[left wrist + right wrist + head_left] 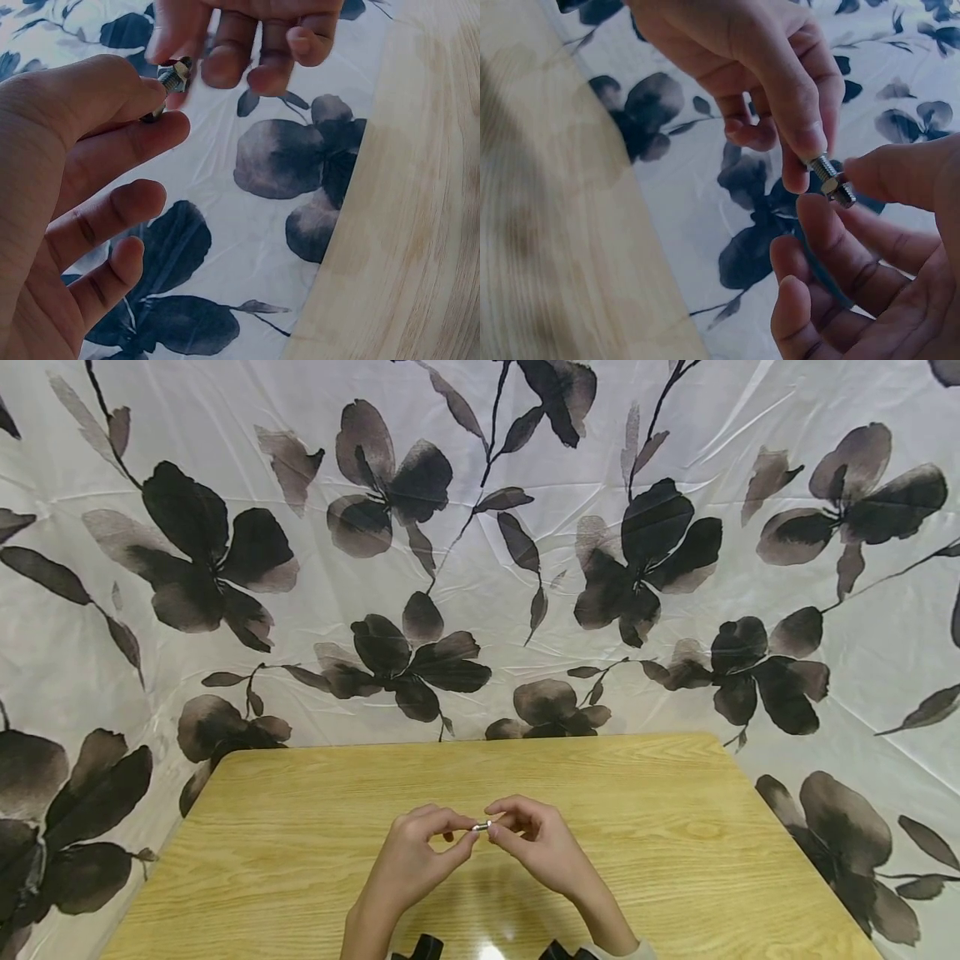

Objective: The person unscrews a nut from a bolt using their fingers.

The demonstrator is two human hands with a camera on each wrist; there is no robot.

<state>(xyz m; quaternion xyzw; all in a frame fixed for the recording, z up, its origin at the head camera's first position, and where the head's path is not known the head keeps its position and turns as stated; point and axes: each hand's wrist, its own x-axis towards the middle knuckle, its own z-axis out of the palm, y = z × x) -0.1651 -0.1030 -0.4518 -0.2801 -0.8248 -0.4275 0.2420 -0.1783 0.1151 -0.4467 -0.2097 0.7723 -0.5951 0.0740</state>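
Over the table, my left hand (414,856) pinches a small silver bolt (823,166) by one end between thumb and forefinger. Its other fingers are spread loosely in the left wrist view. A hex nut (831,185) sits around the bolt's thread, with a short threaded tip showing past it. My right hand (546,852) has its thumb and forefinger on either side of the nut, with the thumb tip right at its edge. The remaining right fingers curl loosely below. The left fingertips hide the held end of the bolt.
The light wood table (300,827) has rounded far corners. Behind it and at both sides hangs a white cloth (517,635) with dark flower prints. Dark wrist mounts (427,947) show at the bottom edge of the head view.
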